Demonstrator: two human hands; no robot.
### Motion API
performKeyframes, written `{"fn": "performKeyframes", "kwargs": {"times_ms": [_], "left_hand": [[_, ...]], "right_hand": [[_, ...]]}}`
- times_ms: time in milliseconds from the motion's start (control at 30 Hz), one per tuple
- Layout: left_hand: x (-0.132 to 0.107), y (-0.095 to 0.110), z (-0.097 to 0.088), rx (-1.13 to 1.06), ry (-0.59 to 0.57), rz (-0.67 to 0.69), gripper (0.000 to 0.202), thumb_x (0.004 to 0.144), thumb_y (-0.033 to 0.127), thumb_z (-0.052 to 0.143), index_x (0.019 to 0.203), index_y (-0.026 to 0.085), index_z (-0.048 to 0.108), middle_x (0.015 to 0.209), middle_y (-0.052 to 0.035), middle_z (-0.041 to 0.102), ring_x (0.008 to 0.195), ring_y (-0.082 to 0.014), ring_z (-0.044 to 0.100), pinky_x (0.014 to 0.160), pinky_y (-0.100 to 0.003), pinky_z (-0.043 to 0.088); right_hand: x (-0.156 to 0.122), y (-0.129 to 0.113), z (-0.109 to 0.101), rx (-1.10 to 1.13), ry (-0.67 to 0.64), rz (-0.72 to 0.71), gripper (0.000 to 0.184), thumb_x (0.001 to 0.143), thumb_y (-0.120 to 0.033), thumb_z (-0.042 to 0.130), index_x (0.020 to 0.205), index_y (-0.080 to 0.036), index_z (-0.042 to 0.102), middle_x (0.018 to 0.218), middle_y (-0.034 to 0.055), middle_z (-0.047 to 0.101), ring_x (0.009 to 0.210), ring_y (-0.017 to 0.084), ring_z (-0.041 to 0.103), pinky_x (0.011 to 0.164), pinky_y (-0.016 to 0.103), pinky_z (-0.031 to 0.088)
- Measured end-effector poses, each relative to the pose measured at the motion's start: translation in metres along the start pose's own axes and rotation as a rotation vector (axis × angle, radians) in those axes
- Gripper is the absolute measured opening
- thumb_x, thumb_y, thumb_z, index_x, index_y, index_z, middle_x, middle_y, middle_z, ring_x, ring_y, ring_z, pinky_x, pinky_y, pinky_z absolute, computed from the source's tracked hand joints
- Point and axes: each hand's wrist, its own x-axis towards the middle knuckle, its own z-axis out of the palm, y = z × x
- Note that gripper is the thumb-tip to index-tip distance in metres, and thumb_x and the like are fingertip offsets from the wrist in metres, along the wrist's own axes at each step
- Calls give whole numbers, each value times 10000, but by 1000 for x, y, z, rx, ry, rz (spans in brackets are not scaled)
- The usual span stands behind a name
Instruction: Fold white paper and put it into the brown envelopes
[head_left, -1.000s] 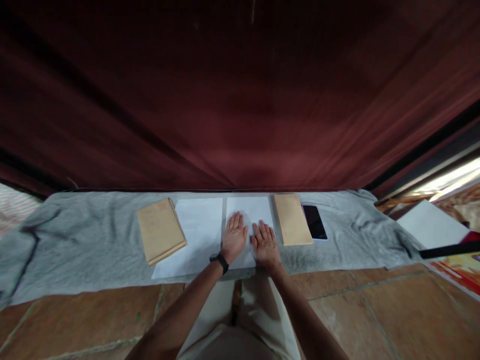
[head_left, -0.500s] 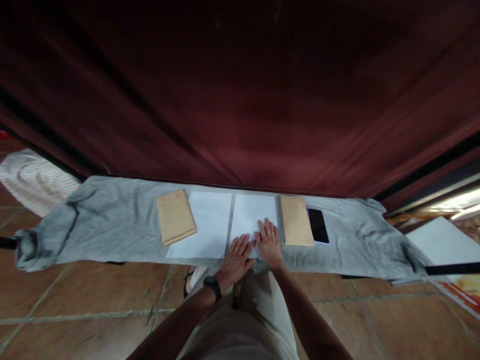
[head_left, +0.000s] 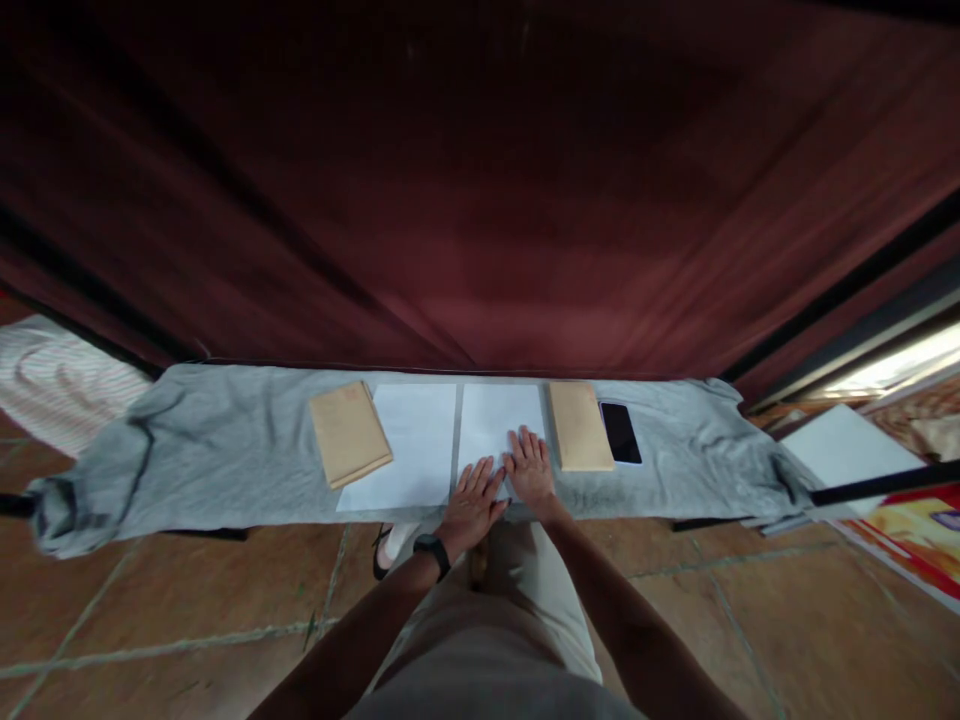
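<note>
Both my hands lie on the near half of a white paper sheet [head_left: 501, 412]. My left hand [head_left: 471, 500] rests flat at its lower left corner, fingers stretched out. Beside it, my right hand [head_left: 531, 472] is spread palm down on the right part of the sheet. A second white sheet [head_left: 417, 440] lies to the left, with a narrow strip of grey cloth between the two. A stack of brown envelopes [head_left: 349, 432] overlaps that sheet's left edge. Close to my right hand is another brown envelope stack [head_left: 581, 426]. Neither hand grips anything.
Grey cloth [head_left: 232, 440] covers the long narrow surface. A phone [head_left: 621, 432] lies right of the right-hand envelopes. A dark red panel [head_left: 480, 250] rises behind the far edge. Striped fabric [head_left: 67, 380] is at far left, a white board [head_left: 855, 445] at far right.
The view has tilted slightly, shifting the right side of the surface up and left. Both hands stay flat on the same sheet; the papers and envelopes keep their places.
</note>
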Motion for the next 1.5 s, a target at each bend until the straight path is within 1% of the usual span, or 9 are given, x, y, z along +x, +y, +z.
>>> {"fn": "performKeyframes", "kwargs": {"times_ms": [167,367,500,700,867,1033,1167,1367,1500], "left_hand": [[0,-2,4,18,-4,-2,581,990,429,479,1506,168,425,1607,-153,380,1510,-283,311,1232,-515,262],[-5,-8,7,-31,-16,-6,601,998,425,438,1528,147,385,1598,-152,398,1511,-270,312,1221,-497,301],[23,-4,7,-41,-11,-73,567,1027,369,347,1530,108,381,1606,-151,385,1515,-259,304,1228,-458,301],[77,-9,12,-47,28,-92,602,1029,427,340,1528,92,381,1621,-160,349,1532,-280,255,1248,-503,239],[75,-31,21,-30,40,-132,663,1025,500,334,1527,68,372,1625,-189,328,1532,-284,255,1241,-474,258],[72,-35,24,-57,36,-154,661,1019,478,365,1535,66,351,1626,-196,319,1531,-293,256,1240,-499,264],[60,-42,16,-137,29,-141,637,1018,425,385,1536,58,334,1618,-198,337,1536,-293,236,1229,-503,301],[22,-61,2,-168,113,-157,622,1008,333,390,1562,75,271,1632,-189,313,1537,-269,242,1220,-467,341],[31,-57,2,-154,89,-140,594,1027,339,339,1554,70,297,1627,-187,326,1532,-269,256,1217,-463,343]], "right_hand": [[-21,-3,-4,12,-74,-31,475,1035,-281,372,1489,-212,494,1566,100,455,1444,280,406,1190,490,275],[-52,7,-10,-37,-43,-25,491,1040,-330,417,1518,-222,455,1573,104,443,1435,274,423,1187,458,292],[-56,7,-11,-58,2,-17,481,1036,-324,439,1501,-205,480,1556,117,465,1421,274,441,1191,458,288],[-58,4,-11,-56,33,-9,456,1054,-345,400,1467,-192,517,1553,123,469,1441,274,413,1192,461,286],[-74,10,-12,-60,45,-5,497,1053,-374,414,1509,-181,454,1607,157,373,1471,305,361,1176,479,306],[-86,15,-12,-55,20,10,514,1048,-374,417,1526,-185,425,1604,175,369,1460,333,370,1154,518,322],[-70,13,-15,-31,5,43,477,1042,-329,409,1469,-137,495,1561,203,427,1454,345,373,1157,541,309],[-19,-2,-7,25,51,-6,503,1043,-328,380,1517,-170,436,1596,157,390,1487,320,323,1166,520,303],[-7,-10,11,-1,49,7,482,1028,-290,409,1492,-181,483,1570,153,435,1463,317,368,1173,530,279]]}}
